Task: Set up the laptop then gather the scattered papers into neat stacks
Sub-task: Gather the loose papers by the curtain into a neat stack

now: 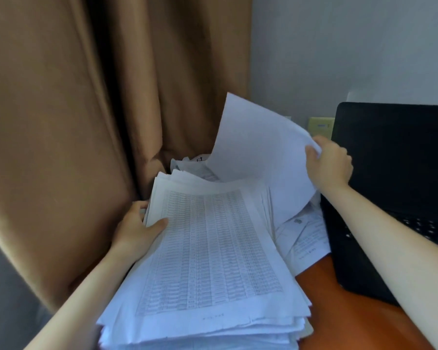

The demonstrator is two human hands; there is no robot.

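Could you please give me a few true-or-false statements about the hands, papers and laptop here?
1. The right hand pinches a lifted sheet. True.
2. The laptop is closed. False: its lid stands open, screen dark.
3. The left hand grips the stack at its left edge. True.
4. The stack's top page is blank. False: it bears a printed table.
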